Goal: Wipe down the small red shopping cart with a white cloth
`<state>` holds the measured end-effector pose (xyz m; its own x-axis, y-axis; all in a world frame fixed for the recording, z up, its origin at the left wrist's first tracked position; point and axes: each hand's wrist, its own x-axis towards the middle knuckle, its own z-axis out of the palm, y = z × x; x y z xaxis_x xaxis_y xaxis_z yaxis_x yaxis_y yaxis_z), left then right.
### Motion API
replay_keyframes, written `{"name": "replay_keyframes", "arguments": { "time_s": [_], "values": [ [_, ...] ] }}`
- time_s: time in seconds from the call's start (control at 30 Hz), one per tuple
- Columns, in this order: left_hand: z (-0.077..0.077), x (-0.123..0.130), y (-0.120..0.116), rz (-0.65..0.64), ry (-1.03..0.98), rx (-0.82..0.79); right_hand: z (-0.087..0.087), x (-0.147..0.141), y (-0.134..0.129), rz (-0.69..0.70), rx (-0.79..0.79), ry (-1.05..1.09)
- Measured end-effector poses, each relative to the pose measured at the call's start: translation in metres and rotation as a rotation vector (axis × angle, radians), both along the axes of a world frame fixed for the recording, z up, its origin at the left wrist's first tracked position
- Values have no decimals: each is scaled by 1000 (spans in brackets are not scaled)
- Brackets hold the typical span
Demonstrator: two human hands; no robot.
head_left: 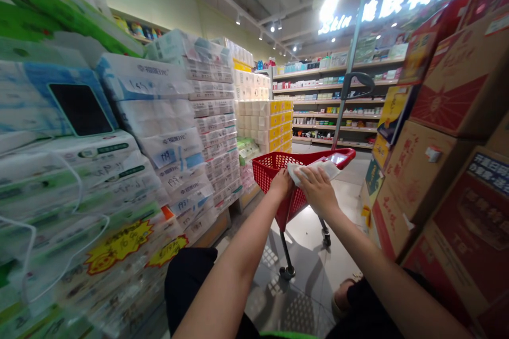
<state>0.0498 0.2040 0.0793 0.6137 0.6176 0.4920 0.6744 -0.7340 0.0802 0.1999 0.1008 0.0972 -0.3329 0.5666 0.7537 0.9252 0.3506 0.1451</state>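
Note:
Both my hands reach forward to the rim of a red plastic basket cart (294, 206). My left hand (281, 184) has its fingers wrapped over the rim on the near left side. Beside it, my right hand (316, 188) lies nearly flat on a white cloth or tissue (332, 170), pressing it on the cart's top edge, fingers stretched forward. The cloth sticks out on both sides of this hand. Behind it the cart's red handle (350, 153) rises to the right. The cart's dark legs and wheels rest on the pale floor.
Stacked tissue packs (175, 137) line the left, with a dark phone (81, 109) leaning on them and a white cable hanging down. Cardboard boxes (413, 164) are piled on the right. A metal pole (345, 90) and product shelves (330, 100) stand beyond the cart.

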Motion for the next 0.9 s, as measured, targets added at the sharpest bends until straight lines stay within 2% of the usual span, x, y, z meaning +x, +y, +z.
{"name": "replay_keyframes", "arguments": {
  "time_s": [0.1,0.23,0.43,0.5,0.57,0.67,0.7,0.8,0.9],
  "values": [
    [2,4,-5,19,6,9,-1,-1,-4,9,-9,-75],
    [8,-1,-16,-6,32,36,3,22,-10,-15,-34,-96],
    [10,9,-30,-126,39,95,16,53,-7,-228,-45,-49],
    [3,11,-31,-98,13,103,20,60,-4,-280,-48,-49],
    [-7,3,-27,3,-5,85,21,68,-3,-304,-38,-48],
    [-26,-24,-18,207,-1,-29,19,79,-2,-331,-15,-37],
    [-31,-34,-15,235,8,-55,17,82,-2,-341,-9,-32],
    [-43,-54,-10,218,28,-70,10,82,0,-331,8,-15],
    [-47,-55,-11,197,6,-72,-2,70,5,-241,35,12]
  ]
}}
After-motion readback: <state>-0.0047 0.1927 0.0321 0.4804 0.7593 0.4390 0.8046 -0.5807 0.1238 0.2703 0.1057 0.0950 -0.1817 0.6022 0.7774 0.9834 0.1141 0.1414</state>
